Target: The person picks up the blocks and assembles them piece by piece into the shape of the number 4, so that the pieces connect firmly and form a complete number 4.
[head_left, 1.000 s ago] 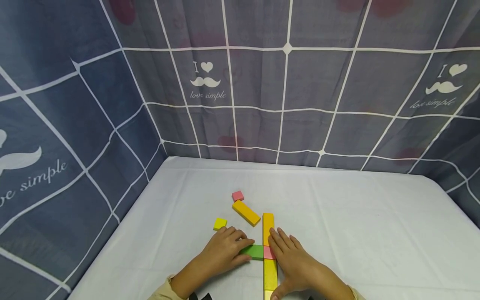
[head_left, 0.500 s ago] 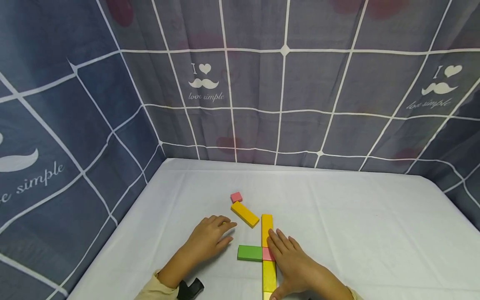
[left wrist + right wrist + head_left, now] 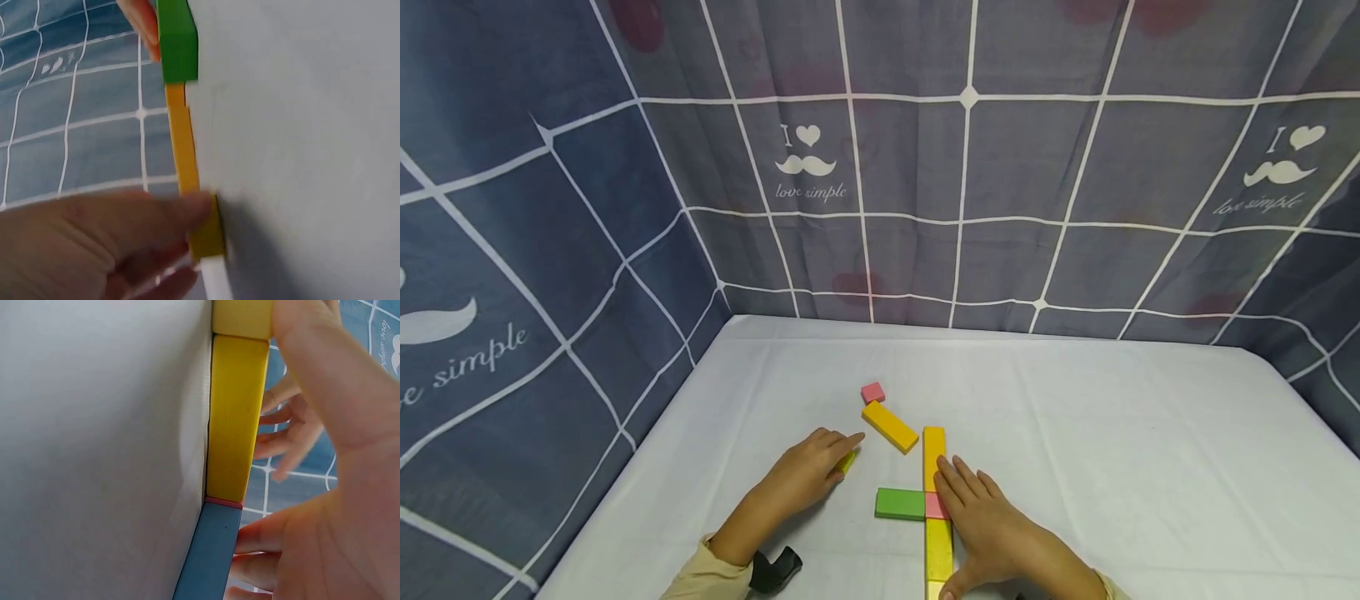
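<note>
My left hand (image 3: 805, 468) pinches a small yellow block (image 3: 847, 461) between thumb and fingers, left of the built row; the left wrist view shows the thumb across this yellow block (image 3: 208, 234). My right hand (image 3: 988, 525) lies with straight fingers along the right side of the row. That row has an orange-yellow block (image 3: 934, 450), a pink block (image 3: 934, 505), a yellow block (image 3: 938, 548) and a pale yellow block (image 3: 933, 590). A green block (image 3: 900, 503) sticks out left from the pink one. In the right wrist view, fingers touch a blue block (image 3: 209, 550), hidden in the head view.
Beyond the left hand, a loose orange-yellow block (image 3: 890, 427) lies slanted, with a small pink block (image 3: 872, 392) at its far end. Everything stands on a white-covered table (image 3: 1112, 433). Grey checked curtains (image 3: 910, 158) enclose the back and sides.
My left hand has left the green block, moved left and away from me, and now pinches the small yellow block. The right hand has stayed along the row.
</note>
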